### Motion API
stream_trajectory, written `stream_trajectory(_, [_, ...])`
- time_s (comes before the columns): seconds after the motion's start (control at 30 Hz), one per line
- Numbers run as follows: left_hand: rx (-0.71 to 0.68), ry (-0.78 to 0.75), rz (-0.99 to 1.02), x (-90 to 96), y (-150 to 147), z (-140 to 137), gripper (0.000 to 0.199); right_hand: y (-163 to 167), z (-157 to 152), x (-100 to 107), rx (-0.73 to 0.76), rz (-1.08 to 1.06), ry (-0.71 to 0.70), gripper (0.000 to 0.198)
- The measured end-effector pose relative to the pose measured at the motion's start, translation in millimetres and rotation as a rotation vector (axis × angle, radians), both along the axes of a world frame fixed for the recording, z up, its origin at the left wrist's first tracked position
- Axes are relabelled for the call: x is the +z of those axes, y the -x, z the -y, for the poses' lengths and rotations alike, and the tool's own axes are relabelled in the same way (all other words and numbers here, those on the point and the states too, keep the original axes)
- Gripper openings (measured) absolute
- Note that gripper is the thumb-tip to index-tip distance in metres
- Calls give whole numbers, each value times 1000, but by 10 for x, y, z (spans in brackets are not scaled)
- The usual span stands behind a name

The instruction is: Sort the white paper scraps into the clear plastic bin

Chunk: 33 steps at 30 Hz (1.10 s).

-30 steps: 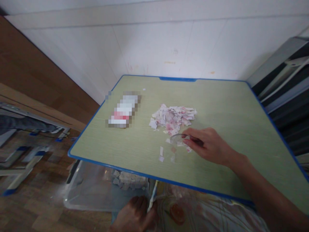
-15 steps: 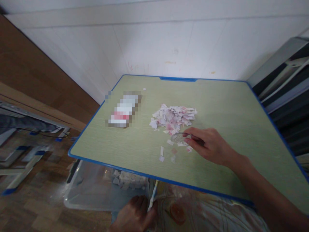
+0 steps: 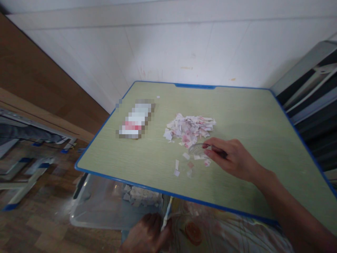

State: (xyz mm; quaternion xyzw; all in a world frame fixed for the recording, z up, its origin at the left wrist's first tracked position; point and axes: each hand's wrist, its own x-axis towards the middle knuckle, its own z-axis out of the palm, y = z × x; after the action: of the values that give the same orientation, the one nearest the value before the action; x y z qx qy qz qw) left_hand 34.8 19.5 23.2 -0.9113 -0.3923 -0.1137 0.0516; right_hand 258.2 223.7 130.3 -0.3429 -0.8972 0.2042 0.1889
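Observation:
Over the near right edge of a pile of torn paper scraps, my right hand pinches a clear, curved plastic piece with fine markings, which looks like a protractor. Loose paper scraps lie on the green tabletop just left of and below it. My left hand is down below the table's front edge, fingers curled. A thin white and pale-blue stick rises from between its thumb and fingers; its kind is unclear and its lower end is hidden.
The green table has a blue rim and stands against a white wall. A blurred-out flat object lies at its left. Below the front edge sits a clear plastic bin with paper scraps in it. A folded metal frame leans at right.
My right hand has shifted slightly to the right with the clear plastic piece. My left hand, the paper pile and the loose scraps stay as they were.

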Motion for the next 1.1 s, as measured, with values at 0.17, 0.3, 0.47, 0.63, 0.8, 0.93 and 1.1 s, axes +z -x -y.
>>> stream_trajectory(0.17, [8, 25, -21, -9, 4, 27, 24, 10, 7, 10, 91, 18, 10, 15])
stream_trajectory(0.3, [11, 40, -29, -12, 6, 41, 23, 5, 10, 17, 29, -20, 14, 15])
stream_trajectory(0.47, [12, 29, -17, -5, 2, 42, 25, 8, 6, -31, 29, 28, 4, 18])
stream_trajectory(0.63, [0, 32, -35, -4, 1, 31, 26, -9, 1, -53, -5, 88, -115, 20])
stream_trajectory(0.8, [15, 43, -38, 9, 5, 28, 26, -45, 4, -1, 3, 130, -116, 18])
stream_trajectory(0.93, [4, 34, -21, 14, 2, 17, 24, -77, 7, 25, -40, 155, -120, 16])
stream_trajectory(1.1, [1, 40, -20, 1, -3, 12, 26, -128, 2, 43, -62, 165, -87, 14])
